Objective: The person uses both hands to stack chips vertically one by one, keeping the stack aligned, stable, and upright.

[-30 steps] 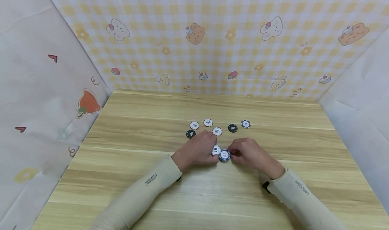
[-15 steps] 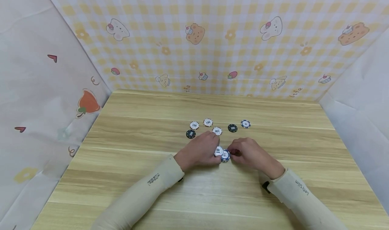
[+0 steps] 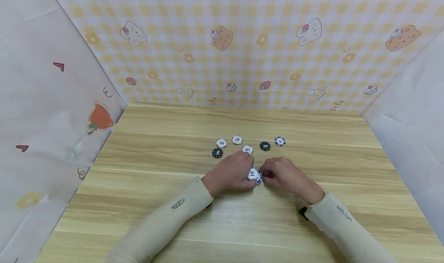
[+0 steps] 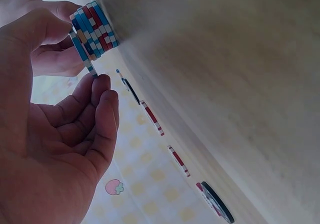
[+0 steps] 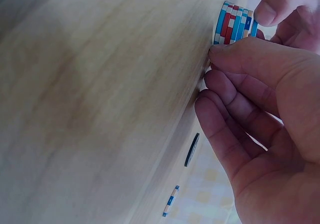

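My left hand (image 3: 233, 172) pinches a white-faced poker chip (image 3: 253, 174) marked 10 between thumb and fingers. In the left wrist view this blue-and-white-edged chip (image 4: 81, 53) lies slightly tilted against the top of a stack of poker chips (image 4: 100, 32), overhanging it on one side. The stack (image 5: 232, 27) has blue, red and white edges and stands on the table. My right hand (image 3: 285, 174) holds the stack from its right side, with the thumb (image 5: 245, 54) low against it. The other fingers' contact with the stack is partly hidden.
Beyond the hands, loose chips lie flat on the wooden table (image 3: 173, 147): white ones (image 3: 221, 143), black ones (image 3: 265, 146) and a blue one (image 3: 280, 141). One white 100 chip (image 3: 247, 149) sits right by the left knuckles. A patterned cloth wall (image 3: 243, 62) borders the back.
My left hand has moved right with its chip, which now covers most of the stack's top instead of lying beside it. The right hand and the loose chips have stayed in place.
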{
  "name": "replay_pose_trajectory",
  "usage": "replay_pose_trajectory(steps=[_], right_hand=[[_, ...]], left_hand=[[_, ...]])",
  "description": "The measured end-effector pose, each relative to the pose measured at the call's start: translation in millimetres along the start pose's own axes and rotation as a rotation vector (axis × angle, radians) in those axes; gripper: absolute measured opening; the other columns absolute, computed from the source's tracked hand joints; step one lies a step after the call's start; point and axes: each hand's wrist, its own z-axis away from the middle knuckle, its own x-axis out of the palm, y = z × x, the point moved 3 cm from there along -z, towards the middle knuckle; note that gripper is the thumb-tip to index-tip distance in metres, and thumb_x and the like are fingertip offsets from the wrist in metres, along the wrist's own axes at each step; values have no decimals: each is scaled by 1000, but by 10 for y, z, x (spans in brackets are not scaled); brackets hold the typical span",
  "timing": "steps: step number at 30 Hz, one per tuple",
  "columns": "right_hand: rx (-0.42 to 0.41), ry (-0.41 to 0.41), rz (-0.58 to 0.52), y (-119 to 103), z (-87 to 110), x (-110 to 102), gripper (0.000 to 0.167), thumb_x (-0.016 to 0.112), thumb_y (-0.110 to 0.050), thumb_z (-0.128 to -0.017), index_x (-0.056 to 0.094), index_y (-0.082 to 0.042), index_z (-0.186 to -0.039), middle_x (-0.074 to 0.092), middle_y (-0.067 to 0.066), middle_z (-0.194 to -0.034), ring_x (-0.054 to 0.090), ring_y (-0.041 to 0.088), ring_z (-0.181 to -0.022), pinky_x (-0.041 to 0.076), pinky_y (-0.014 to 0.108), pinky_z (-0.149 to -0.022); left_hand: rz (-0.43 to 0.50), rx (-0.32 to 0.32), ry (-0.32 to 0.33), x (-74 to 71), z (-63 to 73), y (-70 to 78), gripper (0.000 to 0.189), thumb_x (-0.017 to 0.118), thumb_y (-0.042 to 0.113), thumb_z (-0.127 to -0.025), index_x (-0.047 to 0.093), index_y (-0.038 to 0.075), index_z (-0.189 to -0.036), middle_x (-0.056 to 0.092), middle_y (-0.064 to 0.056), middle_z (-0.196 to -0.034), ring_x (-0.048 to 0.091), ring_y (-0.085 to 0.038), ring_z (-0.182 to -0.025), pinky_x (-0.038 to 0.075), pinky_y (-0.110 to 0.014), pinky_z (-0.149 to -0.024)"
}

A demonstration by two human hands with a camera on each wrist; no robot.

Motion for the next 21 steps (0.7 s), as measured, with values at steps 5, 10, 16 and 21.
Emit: replay_pose_trajectory(steps=[5,10,16,21], right_hand=[[19,-12,3,6,-4,0,19,88,1,-89,84,-8,-105,77,-1,-97,69,9,-85,61,31,-76],[15,-13,4,6,-10,-6,18,87,2,-90,83,-8,-105,77,-1,-97,70,11,-86,61,31,-77],[3,-8,2,-4,-9,-14,19,87,3,-90,83,-8,-104,77,-1,-97,70,12,-86,61,32,-77],[3,-9,6,7,-7,-8,19,87,3,-89,83,-8,-105,77,-1,-98,71,11,-86,61,32,-77]], left_hand=[[-23,6,-13,10,-24,25,34,71,41,-97,67,8,-102,60,0,-92,53,-16,-86,46,-26,-76],[-38,20,-16,17,-42,46,35,71,42,-97,67,8,-101,60,0,-92,53,-16,-85,45,-26,-76],[-56,32,-2,11,-56,76,34,72,43,-96,66,9,-98,59,0,-90,53,-16,-84,46,-27,-77],[-60,33,6,16,-67,92,34,72,42,-96,65,9,-96,59,1,-88,54,-16,-85,47,-28,-79]])
